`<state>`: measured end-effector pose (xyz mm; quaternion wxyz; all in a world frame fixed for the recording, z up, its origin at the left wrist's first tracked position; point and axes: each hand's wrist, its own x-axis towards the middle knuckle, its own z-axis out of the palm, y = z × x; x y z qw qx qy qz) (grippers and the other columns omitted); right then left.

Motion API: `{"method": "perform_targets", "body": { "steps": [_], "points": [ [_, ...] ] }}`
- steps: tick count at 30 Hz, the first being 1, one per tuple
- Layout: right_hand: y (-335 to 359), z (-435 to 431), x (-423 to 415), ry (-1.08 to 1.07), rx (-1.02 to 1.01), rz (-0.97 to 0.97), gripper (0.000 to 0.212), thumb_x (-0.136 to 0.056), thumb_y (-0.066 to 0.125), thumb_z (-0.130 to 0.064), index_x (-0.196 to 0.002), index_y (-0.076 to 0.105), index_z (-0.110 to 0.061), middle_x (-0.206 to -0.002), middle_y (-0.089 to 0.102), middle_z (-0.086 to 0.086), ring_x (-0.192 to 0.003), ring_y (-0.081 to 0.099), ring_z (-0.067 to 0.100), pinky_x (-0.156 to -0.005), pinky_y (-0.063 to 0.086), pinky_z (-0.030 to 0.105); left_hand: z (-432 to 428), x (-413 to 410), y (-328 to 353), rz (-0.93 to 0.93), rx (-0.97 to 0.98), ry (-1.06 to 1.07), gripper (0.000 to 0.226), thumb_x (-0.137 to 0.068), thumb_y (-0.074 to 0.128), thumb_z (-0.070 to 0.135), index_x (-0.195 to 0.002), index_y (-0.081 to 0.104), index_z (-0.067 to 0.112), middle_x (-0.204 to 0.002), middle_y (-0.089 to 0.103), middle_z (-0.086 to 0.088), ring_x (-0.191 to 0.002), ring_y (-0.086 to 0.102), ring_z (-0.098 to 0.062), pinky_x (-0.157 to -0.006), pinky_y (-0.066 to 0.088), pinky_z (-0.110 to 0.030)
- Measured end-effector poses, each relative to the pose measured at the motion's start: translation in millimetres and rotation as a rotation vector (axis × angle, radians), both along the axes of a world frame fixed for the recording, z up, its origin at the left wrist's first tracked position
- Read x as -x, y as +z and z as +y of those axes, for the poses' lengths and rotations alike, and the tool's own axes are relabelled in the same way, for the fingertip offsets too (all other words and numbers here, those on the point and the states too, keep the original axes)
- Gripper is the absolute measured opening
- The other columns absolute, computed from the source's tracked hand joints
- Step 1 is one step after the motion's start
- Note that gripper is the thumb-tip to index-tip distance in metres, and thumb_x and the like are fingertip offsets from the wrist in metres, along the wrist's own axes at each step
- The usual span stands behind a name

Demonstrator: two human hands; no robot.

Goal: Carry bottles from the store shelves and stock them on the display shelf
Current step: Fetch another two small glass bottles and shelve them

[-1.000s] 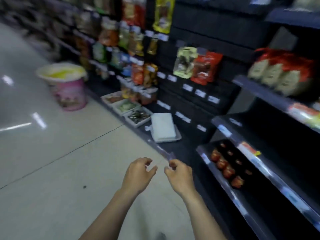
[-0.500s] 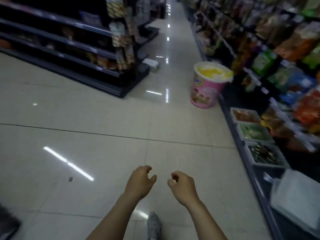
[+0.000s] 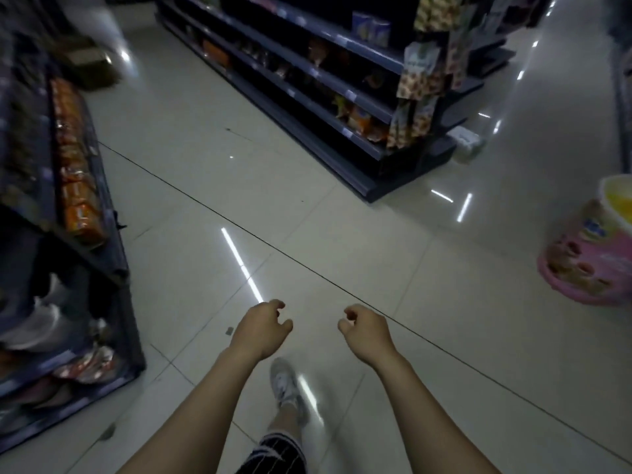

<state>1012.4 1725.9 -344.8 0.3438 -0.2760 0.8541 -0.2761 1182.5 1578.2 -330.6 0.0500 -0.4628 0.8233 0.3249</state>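
Left hand [image 3: 261, 331], right hand [image 3: 366, 331]: both loosely curled, empty, well left of tub [image 3: 595, 254]. Risk: shoe [image 3: 285, 381] slips on glossy floor [image 3: 427, 336], or clips tub when turning.

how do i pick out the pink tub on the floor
Start at the long dark shelving unit in the middle of the pale tiled floor. Right of its near end, at the picture's right edge, a large round pink tub stands alone. Only it has a yellow top and pink printed wall.
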Motion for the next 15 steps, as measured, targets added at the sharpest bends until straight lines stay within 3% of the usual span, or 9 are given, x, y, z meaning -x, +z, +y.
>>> {"method": "perform_targets", "body": {
  "steps": [7, 15],
  "points": [
    [0, -186, 79, 0.104, -0.054, 0.03, 0.045, -0.095, 0.065, -0.031, -0.137, 0.064, -0.014, -0.134, 0.068, 0.004, -0.12, 0.062, 0.02, -0.09, 0.039, 0.019, -180, 75, -16, 0.061, -0.045, 0.079, 0.054, -0.094, 0.064, 0.04, -0.142, 0.057, 0.017, -0.128, 0.067, -0.003, -0.116, 0.062, -0.018, -0.088, 0.043, -0.024],
    [23, -380, 168, 0.117, -0.055, 0.067, 0.049, -0.096, 0.065, -0.03, -0.142, 0.061, -0.011, -0.139, 0.066, 0.006, -0.127, 0.06, 0.022, -0.102, 0.041, 0.024, -366, 159, 0, 0.06, -0.06, 0.07, 0.052, -0.094, 0.063, 0.038, -0.142, 0.057, 0.018, -0.129, 0.068, -0.003, -0.118, 0.062, -0.019, -0.087, 0.042, -0.022]
  ]
}}
